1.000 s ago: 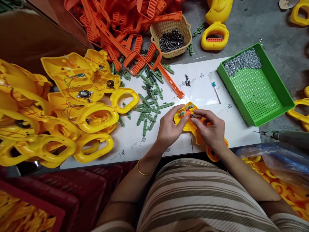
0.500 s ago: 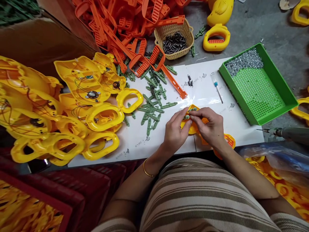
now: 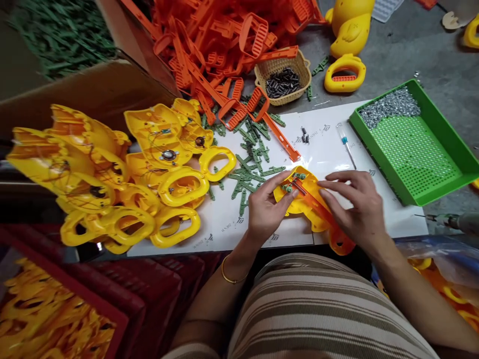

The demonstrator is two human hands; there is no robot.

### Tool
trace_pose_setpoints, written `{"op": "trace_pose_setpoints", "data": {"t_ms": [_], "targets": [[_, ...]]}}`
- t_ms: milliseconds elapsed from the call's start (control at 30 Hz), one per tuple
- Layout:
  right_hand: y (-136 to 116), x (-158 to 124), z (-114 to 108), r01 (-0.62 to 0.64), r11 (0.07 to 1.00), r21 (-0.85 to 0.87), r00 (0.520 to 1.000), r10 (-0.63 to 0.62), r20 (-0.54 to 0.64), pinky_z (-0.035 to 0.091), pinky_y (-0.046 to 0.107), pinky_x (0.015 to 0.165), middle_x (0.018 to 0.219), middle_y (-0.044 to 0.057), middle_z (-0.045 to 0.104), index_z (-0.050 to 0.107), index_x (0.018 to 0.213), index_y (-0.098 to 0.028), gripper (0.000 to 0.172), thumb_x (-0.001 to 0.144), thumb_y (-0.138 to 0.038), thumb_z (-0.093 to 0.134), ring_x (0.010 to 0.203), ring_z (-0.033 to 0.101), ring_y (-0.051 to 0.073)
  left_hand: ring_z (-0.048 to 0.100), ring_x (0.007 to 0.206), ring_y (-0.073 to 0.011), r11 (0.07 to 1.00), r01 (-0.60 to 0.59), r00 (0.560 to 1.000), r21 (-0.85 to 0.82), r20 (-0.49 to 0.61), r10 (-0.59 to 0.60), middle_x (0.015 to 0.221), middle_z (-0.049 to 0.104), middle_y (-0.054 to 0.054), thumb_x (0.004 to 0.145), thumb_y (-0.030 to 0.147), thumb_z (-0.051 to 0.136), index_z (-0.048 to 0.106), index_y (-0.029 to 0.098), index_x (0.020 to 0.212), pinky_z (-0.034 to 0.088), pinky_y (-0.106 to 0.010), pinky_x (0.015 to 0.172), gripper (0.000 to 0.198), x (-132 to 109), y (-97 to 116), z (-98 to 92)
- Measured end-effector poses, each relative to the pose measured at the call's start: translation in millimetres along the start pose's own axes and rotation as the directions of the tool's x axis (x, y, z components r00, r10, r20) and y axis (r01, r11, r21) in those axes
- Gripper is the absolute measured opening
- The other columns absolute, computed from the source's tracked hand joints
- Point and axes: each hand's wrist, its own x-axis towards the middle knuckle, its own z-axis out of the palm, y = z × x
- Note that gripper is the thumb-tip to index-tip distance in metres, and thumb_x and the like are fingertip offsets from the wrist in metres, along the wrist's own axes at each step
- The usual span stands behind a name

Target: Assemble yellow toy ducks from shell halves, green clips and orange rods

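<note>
A yellow plastic shell [image 3: 305,192] with an orange strip and small green pieces fitted in it lies on the white sheet [image 3: 232,219] in front of me. My left hand [image 3: 266,209] grips the shell's left edge, thumb and fingers closed on it. My right hand [image 3: 358,209] hovers over the shell's right part with fingers spread and loosely extended, blurred by motion and holding nothing I can see. Loose green plastic pieces [image 3: 250,169] lie just left of the shell.
A pile of yellow shells [image 3: 123,184] fills the left side. Orange handle parts [image 3: 224,45] are heaped at the back. A wicker basket of black springs [image 3: 283,80], a green tray of screws [image 3: 411,139], a small screwdriver [image 3: 346,144] and a power driver [image 3: 454,222] are at the right.
My right hand has let go of the small part on the shell and moved right, fingers opening. The left hand stays on the shell. The view has shifted left and up.
</note>
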Motion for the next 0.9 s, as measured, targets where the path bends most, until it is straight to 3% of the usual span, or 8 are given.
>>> {"op": "trace_pose_setpoints", "data": {"t_ms": [67,167,333,500,567,700,800,900], "targets": [[9,2,-12,-0.130,0.990,0.051,0.963,0.114,0.242,0.051,0.035,0.071,0.099,0.008,0.072,0.067,0.121,-0.022,0.038,0.091,-0.043,0.060,0.086,0.063,0.024,0.069,0.107,-0.0237,1.000,0.030,1.000,0.002,-0.003,-0.030,0.114,0.074,-0.009,0.075,0.033,0.079,0.073,0.018,0.108,0.056,-0.038,0.096,0.037,6,8,-12.8],[18,8,-16,-0.363,0.901,0.236,0.744,0.129,0.655,0.047,0.028,0.058,0.087,0.004,0.070,0.063,0.126,-0.022,0.046,0.094,-0.053,0.051,0.070,0.060,0.019,0.066,0.113,-0.0270,0.982,0.115,0.990,-0.150,0.104,-0.100,0.117,0.072,-0.009,0.068,0.042,0.083,0.072,0.021,0.111,0.053,-0.041,0.100,0.049,8,15,-32.5],[-6,17,18,-0.559,0.684,0.468,0.670,0.041,0.741,0.043,0.024,0.055,0.079,0.002,0.064,0.068,0.099,-0.019,0.043,0.091,-0.057,0.053,0.067,0.054,0.015,0.053,0.131,-0.0359,0.676,0.315,0.948,-0.666,0.179,-0.265,0.133,0.064,-0.011,0.067,0.082,0.061,0.064,0.024,0.125,0.047,-0.049,0.105,0.082,-10,3,-46.2],[-53,27,61,-0.487,0.714,0.503,0.553,-0.194,0.811,0.036,0.024,0.051,0.067,-0.001,0.058,0.062,0.079,-0.017,0.045,0.091,-0.059,0.051,0.056,0.049,0.012,0.049,0.134,-0.0379,0.585,0.285,0.921,-0.759,0.047,-0.387,0.124,0.068,-0.013,0.066,0.093,0.041,0.063,0.021,0.124,0.045,-0.055,0.106,0.095,-36,-12,-56.2],[-64,47,75,-0.368,0.772,0.518,0.583,-0.242,0.776,0.034,0.024,0.050,0.061,-0.001,0.057,0.062,0.071,-0.017,0.048,0.092,-0.059,0.050,0.053,0.049,0.012,0.053,0.129,-0.0354,0.650,0.188,0.930,-0.736,-0.080,-0.359,0.120,0.069,-0.012,0.071,0.091,0.036,0.061,0.023,0.127,0.047,-0.054,0.104,0.091,-42,-10,-72.7],[-90,103,110,0.042,0.933,0.358,0.872,-0.209,0.443,0.039,0.028,0.059,0.074,0.004,0.071,0.071,0.083,-0.019,0.035,0.092,-0.047,0.052,0.063,0.059,0.017,0.063,0.115,-0.0290,0.781,0.147,0.901,-0.607,-0.244,-0.360,0.117,0.070,-0.007,0.080,0.085,0.023,0.060,0.032,0.127,0.054,-0.052,0.098,0.080,-47,-2,-111.0],[-115,129,144,0.157,0.964,0.213,0.835,-0.245,0.493,0.043,0.031,0.067,0.097,0.010,0.075,0.069,0.107,-0.018,0.033,0.089,-0.044,0.057,0.079,0.066,0.022,0.065,0.111,-0.0291,0.819,0.177,0.894,-0.546,-0.258,-0.365,0.117,0.070,-0.004,0.083,0.082,0.016,0.062,0.038,0.123,0.058,-0.053,0.090,0.075,-51,-3,-126.3],[-134,133,172,0.142,0.977,0.157,0.791,-0.208,0.576,0.042,0.031,0.065,0.092,0.012,0.074,0.068,0.108,-0.016,0.036,0.084,-0.042,0.062,0.082,0.067,0.026,0.064,0.112,-0.0301,0.833,0.143,0.920,-0.535,-0.239,-0.312,0.116,0.071,-0.003,0.084,0.078,0.004,0.063,0.043,0.119,0.057,-0.055,0.088,0.078,-56,-10,-130.7]]}}
